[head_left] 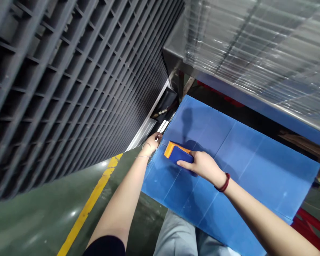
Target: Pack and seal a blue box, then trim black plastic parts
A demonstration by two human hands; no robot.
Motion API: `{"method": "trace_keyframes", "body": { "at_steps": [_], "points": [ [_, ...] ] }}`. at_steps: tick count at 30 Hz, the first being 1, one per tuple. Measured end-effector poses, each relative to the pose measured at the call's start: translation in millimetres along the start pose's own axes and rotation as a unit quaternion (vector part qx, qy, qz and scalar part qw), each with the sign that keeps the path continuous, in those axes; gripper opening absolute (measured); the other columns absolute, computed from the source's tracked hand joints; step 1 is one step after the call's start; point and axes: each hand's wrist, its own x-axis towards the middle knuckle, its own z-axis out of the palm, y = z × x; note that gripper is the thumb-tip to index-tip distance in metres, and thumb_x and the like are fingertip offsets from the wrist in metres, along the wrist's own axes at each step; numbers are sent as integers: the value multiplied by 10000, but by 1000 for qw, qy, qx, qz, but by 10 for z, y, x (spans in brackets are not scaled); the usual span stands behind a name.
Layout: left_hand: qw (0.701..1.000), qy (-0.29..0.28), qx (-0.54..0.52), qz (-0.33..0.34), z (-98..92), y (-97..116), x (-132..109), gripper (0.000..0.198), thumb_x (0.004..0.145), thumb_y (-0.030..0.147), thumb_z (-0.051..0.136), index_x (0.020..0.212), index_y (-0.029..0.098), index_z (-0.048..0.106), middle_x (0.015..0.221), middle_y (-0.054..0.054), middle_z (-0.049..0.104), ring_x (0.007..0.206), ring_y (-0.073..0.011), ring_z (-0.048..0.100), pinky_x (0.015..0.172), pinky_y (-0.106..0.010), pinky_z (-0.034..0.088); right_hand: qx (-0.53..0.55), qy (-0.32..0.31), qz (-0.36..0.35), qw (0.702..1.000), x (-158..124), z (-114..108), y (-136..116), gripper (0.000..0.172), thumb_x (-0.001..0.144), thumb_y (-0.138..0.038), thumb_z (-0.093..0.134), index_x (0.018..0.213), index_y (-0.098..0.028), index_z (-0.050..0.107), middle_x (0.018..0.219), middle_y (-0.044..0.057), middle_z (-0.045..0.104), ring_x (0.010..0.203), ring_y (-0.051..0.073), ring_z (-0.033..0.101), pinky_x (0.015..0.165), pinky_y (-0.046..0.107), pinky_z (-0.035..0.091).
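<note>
From the head camera, the right hand (202, 166) is clamped over an orange-and-blue handheld tool (177, 153), which sits on a blue plastic sheet (245, 170) near its far left edge. The left hand (155, 142) is apart from it, just beside the tool at the sheet's edge, its grip too small to make out. Open sheet spreads rightward; a dark metal grating (56, 89) looms beyond the left edge. The sheet's lower edge is cut off.

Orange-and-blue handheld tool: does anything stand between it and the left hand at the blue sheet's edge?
Nothing visible does. The orange-and-blue handheld tool, held by the right hand, rests on the blue plastic sheet just beside the left hand; only the sheet's surface lies between them.
</note>
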Motion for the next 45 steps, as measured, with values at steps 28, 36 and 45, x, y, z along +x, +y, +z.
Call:
{"method": "trace_keyframes", "body": {
  "at_steps": [28,36,45],
  "points": [
    [941,263,187,105,990,819,-804,703,936,308,362,1547,-14,230,1658,-220,167,1560,-298,60,1258,-524,-2,54,103,-61,991,-1761,219,2532,595,876,-766,453,677,-223,590,616,25,639,499,173,551,536,297,365],
    [935,247,224,119,2122,1122,-1318,714,961,388,302,1569,30,195,1665,-213,136,1558,-284,47,1258,-512,62,120,103,-47,986,-2496,157,3849,537,872,-705,511,647,-226,598,630,25,651,544,194,586,531,308,390],
    [926,173,299,154,3342,1473,-1978,683,971,354,266,1560,11,225,1646,-216,204,1553,-274,95,1259,-511,121,95,103,-52,989,-2347,173,4211,444,910,-608,560,792,-208,712,713,41,714,632,226,662,585,303,400]
  ]
}}
